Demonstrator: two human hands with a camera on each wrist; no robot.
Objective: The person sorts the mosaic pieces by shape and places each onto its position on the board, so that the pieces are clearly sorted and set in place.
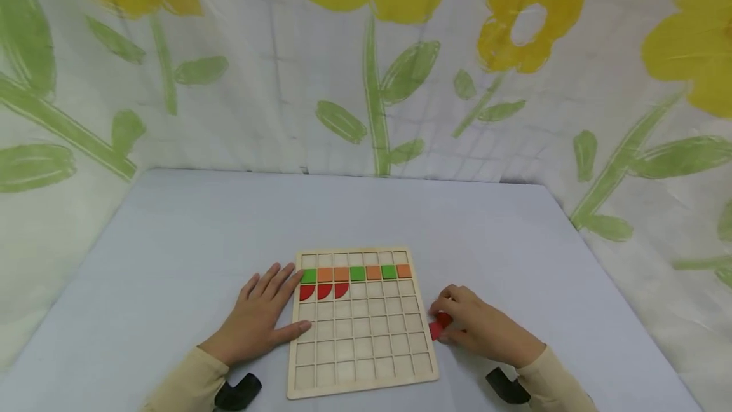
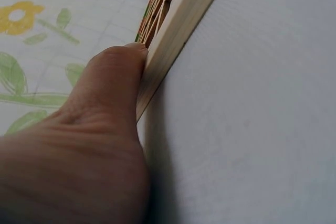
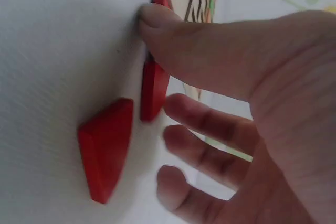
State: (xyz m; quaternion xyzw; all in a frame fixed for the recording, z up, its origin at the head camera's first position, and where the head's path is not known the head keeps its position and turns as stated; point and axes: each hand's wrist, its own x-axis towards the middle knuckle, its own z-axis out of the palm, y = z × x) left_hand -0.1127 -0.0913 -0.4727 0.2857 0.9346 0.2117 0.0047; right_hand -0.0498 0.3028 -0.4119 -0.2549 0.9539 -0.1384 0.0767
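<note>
A shallow wooden grid board [image 1: 363, 387] lies on the table between both hands. Flat and spread, my left hand [image 1: 257, 315] rests at its left edge, the thumb [image 2: 113, 80] pressed on the rim. My right hand [image 1: 477, 323] is curled low beside the right edge, thumb and forefinger pinching a red quarter-circle piece [image 1: 436, 330]; the forefinger is hidden in the right wrist view. Close by its fingers lies a second red piece [image 3: 154, 92]. A third red quarter circle [image 3: 106, 153] lies on the table under the palm.
One row of the board holds green squares [image 1: 309, 276] and orange squares [image 1: 325, 274]. Below, at the left, sit three red quarter circles [image 1: 324, 291]. Behind the white table [image 1: 343, 208] hangs a curtain [image 1: 240, 119] with yellow flowers.
</note>
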